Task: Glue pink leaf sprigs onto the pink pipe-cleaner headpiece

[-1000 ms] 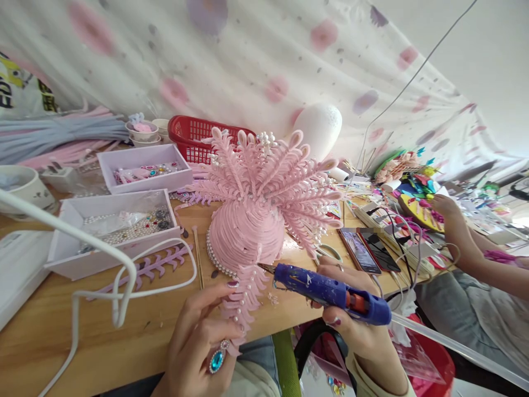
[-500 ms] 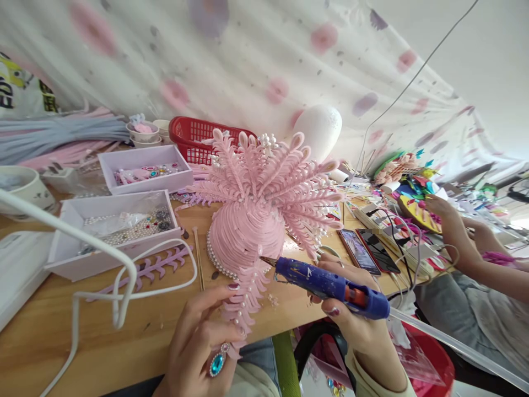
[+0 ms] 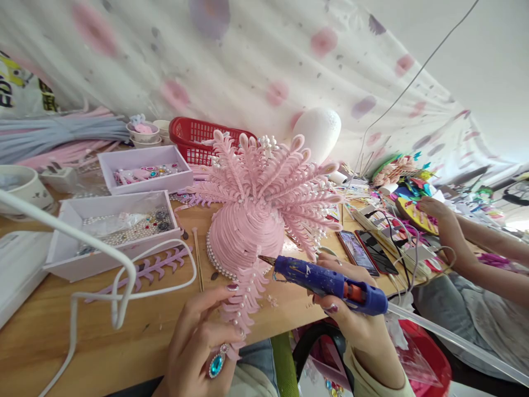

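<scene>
My left hand, with a ring bearing a blue-green stone, pinches a pink feather-shaped strip lined with small pearls. The strip's upper end lies against the front of a pink dome-shaped piece, which has a pearl-edged rim and a spray of pink looped fronds on top. In my right hand is a blue hot glue gun. Its metal nozzle points left, close to the strip's upper end; I cannot tell if it touches. A clear glue stick runs out of its back.
At left stand two white boxes of beads and gems, with a white cable before them. A red basket and a white foam egg are behind. Two phones lie right, beside another person's hand at a yellow disc.
My hands, the strip and the glue gun have barely moved. On the right, the other person's hands and forearms have shifted slightly.
</scene>
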Action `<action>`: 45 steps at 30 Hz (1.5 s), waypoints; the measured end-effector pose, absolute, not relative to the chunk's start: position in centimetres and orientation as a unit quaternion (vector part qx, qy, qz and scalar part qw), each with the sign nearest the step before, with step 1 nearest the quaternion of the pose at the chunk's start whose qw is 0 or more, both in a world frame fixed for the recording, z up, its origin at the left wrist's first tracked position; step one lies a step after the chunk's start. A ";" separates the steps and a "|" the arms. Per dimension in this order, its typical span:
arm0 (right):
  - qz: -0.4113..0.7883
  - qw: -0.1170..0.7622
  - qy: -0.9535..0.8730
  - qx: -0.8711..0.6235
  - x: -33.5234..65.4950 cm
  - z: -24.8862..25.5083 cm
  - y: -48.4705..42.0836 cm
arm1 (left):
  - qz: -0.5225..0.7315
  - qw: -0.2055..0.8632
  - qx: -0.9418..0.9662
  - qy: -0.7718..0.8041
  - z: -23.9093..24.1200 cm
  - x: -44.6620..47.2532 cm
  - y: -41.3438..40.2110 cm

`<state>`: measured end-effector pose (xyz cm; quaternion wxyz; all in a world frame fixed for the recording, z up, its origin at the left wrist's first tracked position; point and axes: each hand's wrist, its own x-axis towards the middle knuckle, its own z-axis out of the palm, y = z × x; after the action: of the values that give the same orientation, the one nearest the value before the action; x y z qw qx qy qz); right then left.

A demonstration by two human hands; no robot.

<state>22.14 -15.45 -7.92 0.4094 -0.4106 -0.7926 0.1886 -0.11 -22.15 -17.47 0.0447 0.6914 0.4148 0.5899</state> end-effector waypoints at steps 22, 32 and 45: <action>0.201 0.381 -0.805 -0.408 21.3 -6.9 -16.1 | 0.609 0.048 0.670 0.422 -17.7 -0.1 -22.1; 0.202 0.366 -0.819 -0.393 21.6 -6.9 -16.3 | 0.614 0.031 0.662 0.428 -17.6 0.0 -22.1; 0.209 0.350 -0.817 -0.407 22.0 -6.3 -16.1 | 0.626 0.014 0.646 0.437 -17.8 0.0 -21.9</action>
<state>22.00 -16.11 -6.30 0.3503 -0.4069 -0.8174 0.2091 -0.04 -21.91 -17.81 0.0143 0.6457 0.4369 0.6261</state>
